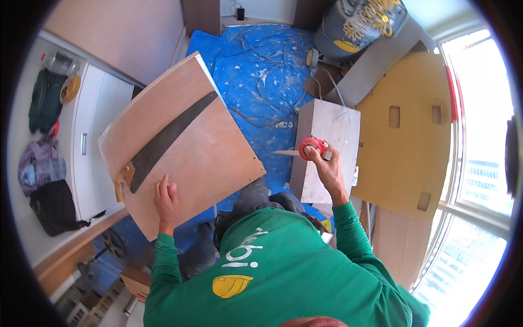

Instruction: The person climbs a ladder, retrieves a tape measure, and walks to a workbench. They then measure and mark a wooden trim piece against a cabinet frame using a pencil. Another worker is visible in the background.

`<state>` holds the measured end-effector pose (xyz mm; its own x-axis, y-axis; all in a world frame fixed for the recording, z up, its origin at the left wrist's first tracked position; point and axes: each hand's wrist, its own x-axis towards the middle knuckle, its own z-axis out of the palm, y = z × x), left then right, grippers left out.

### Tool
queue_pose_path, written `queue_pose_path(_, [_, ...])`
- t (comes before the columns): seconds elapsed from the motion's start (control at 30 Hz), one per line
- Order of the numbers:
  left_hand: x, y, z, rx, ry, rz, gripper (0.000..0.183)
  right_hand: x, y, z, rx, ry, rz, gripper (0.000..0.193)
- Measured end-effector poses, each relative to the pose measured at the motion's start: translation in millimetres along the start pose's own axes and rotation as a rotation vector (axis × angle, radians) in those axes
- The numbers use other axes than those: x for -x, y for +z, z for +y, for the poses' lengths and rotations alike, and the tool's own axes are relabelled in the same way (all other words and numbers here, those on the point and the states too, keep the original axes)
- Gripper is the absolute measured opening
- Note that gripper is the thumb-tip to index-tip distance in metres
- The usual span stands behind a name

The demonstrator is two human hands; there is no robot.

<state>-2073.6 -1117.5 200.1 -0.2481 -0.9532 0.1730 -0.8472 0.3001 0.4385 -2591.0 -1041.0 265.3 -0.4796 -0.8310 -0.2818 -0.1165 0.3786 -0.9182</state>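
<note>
A light-brown plywood panel (212, 158) lies tilted in front of me, with small holes near its right edge. On it rests a handsaw (169, 141) with a dark blade and a wooden handle. My left hand (166, 199) is over the panel's lower part, beside the saw handle, fingers apart and holding nothing. My right hand (328, 169) is closed round a small, rounded red tool that looks like a tape measure (311, 147), above a pale wooden box (335, 122). A pale narrow strip shows left of the tool; I cannot tell whether it belongs to it.
Paint-spotted blue sheeting (256, 71) covers the floor, with loose cables across it. A grey vacuum (346, 32) with a coiled yellow hose stands far right. A yellowish board (406, 136) leans near the window. Bags and bottles sit on the left shelf (24, 210).
</note>
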Motion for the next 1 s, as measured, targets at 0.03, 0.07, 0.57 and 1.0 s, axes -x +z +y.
queue_pose_path(0.03, [3.8, 1.1, -1.5, -0.01, -0.007, -0.006, 0.043, -14.3, 3.4, -5.8, 0.0, -0.006, -0.039, 0.054])
queue_pose_path(0.07, [8.7, 1.9, -3.1, -0.021, -0.015, -0.012, 0.043, -29.9, 6.3, -10.5, 0.013, -0.023, -0.072, 0.054])
queue_pose_path(0.57, [0.2, 22.0, 31.1, -0.196, -0.41, 0.212, 0.044, -221.7, 57.0, -86.9, 0.149, -0.143, -0.528, 0.053])
queue_pose_path(1.0, [-11.0, 102.4, 159.4, -0.37, -0.97, 0.682, 0.055, -382.2, 79.0, -91.4, 0.173, -0.039, -0.709, 0.049])
